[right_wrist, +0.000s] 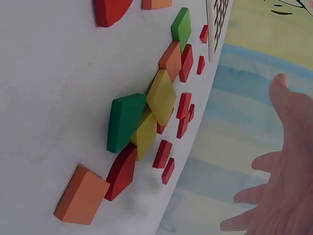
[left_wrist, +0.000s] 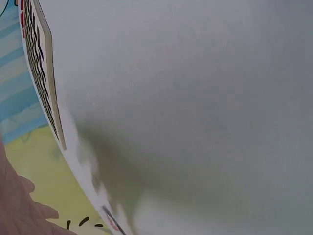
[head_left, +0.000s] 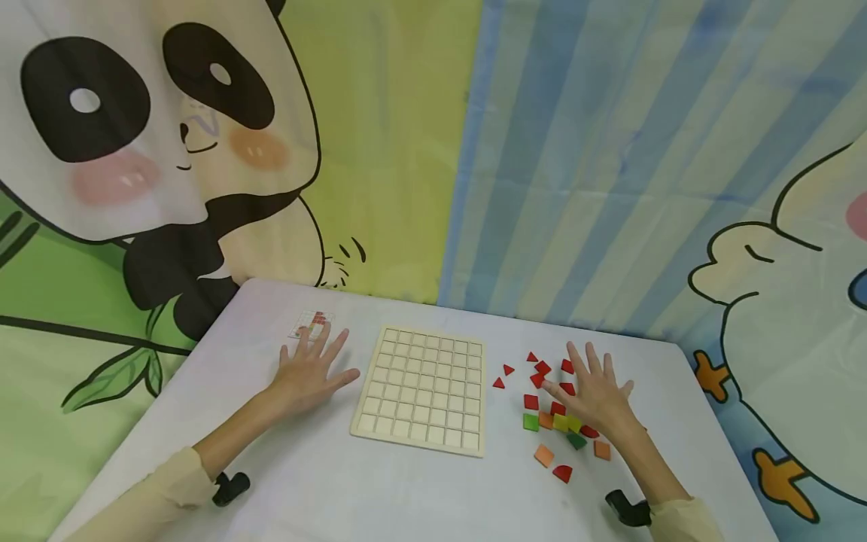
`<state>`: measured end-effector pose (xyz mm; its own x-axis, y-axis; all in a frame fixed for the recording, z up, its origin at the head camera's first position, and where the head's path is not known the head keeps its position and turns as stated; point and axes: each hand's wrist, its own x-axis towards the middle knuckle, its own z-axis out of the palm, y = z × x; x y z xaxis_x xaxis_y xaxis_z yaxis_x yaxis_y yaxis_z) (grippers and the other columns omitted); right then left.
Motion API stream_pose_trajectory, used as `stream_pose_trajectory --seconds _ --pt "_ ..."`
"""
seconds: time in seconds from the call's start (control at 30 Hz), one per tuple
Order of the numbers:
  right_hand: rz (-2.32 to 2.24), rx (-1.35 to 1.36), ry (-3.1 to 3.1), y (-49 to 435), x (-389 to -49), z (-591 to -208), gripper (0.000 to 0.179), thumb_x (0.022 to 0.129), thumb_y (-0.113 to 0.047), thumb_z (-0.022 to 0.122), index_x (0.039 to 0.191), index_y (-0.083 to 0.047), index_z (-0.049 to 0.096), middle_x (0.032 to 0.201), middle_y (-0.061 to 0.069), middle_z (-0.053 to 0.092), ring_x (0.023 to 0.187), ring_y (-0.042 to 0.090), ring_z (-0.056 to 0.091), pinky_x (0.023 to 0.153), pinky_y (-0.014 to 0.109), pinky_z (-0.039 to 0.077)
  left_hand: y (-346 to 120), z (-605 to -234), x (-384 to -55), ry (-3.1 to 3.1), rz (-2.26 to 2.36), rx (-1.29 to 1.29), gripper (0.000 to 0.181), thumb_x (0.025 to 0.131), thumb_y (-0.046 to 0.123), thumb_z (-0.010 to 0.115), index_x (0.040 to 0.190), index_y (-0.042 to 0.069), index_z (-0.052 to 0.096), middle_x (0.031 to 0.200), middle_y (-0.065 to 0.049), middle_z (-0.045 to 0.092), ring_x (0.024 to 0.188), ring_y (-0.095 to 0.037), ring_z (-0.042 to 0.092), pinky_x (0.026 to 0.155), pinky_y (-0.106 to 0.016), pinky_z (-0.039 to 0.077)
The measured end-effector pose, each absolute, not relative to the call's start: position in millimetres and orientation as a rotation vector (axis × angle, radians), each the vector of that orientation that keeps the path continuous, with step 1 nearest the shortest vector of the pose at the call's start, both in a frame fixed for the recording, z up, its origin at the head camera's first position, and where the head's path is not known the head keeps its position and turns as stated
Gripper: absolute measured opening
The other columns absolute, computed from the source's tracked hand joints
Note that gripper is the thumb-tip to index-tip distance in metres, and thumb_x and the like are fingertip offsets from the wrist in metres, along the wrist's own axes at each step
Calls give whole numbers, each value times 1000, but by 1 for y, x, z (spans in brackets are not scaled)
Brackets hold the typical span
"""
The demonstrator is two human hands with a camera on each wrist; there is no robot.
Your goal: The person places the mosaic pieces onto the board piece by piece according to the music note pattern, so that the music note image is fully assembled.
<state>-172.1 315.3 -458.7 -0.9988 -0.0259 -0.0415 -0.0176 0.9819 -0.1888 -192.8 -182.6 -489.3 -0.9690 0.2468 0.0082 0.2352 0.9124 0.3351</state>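
My left hand [head_left: 307, 376] is spread with straight fingers over the table's left part, holding nothing. Its fingertips overlap a small printed card [head_left: 313, 324] with a red pattern. To its right lies a pale wooden board [head_left: 423, 391] divided into a grid of square recesses. My right hand [head_left: 596, 395] is also spread with its fingers straight, above loose coloured blocks. Among these are a light green square [head_left: 531, 422], a dark green block [right_wrist: 125, 122], orange squares [right_wrist: 82, 195], yellow blocks [right_wrist: 162, 98] and red pieces [head_left: 562, 473]. In the right wrist view this hand appears raised off the tabletop.
The white table [head_left: 318, 482] ends at a back edge against a hanging cloth [head_left: 542, 150] printed with stripes and a panda [head_left: 169, 113]. Small red triangles [head_left: 508, 369] lie between the board and the other blocks. A black strap-like device [head_left: 232, 488] sits at each wrist.
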Motion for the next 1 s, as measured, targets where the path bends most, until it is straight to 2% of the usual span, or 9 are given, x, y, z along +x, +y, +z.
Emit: stream_pose_trajectory --seconds 0.2,0.33,0.43,0.53,0.73,1.0 --pt "-365 -27 3059 320 -170 -462 98 92 -60 63 163 -6 23 165 36 17 146 69 16 99 92 15 -177 -493 -189 2955 667 476 83 103 63 46 167 17 20 172 -23 14 154 -58 12 117 -80 18" --pt "-435 -46 3060 323 -173 -464 96 92 -57 65 163 -5 25 165 37 19 146 67 20 101 91 18 -176 -492 -191 2865 837 536 87 101 56 58 168 17 17 172 -22 14 155 -55 16 118 -75 23" --pt "-543 -82 3032 325 -175 -465 94 95 -51 67 162 -2 25 164 37 21 146 63 25 103 87 25 -175 -492 -194 2747 1006 600 95 97 49 69 167 14 16 172 -24 15 155 -52 20 116 -75 28" --pt "-669 -124 2991 327 -178 -467 88 97 -43 68 161 1 26 162 37 27 145 59 33 106 79 35 -175 -493 -197 2643 1137 664 98 96 42 73 167 9 15 170 -27 17 155 -52 21 116 -73 30" --pt "-832 -173 2927 334 -186 -474 65 101 -32 67 150 6 46 148 34 50 129 53 56 98 61 56 -175 -501 -206 2504 1282 626 98 97 33 74 166 5 10 170 -28 14 152 -54 25 116 -66 38" --pt "-895 -244 2892 338 -198 -479 44 101 -17 67 136 8 60 136 34 59 115 49 66 89 50 63 -177 -512 -209 2416 1329 555 94 100 20 69 167 7 4 172 -26 11 154 -52 20 124 -64 25"
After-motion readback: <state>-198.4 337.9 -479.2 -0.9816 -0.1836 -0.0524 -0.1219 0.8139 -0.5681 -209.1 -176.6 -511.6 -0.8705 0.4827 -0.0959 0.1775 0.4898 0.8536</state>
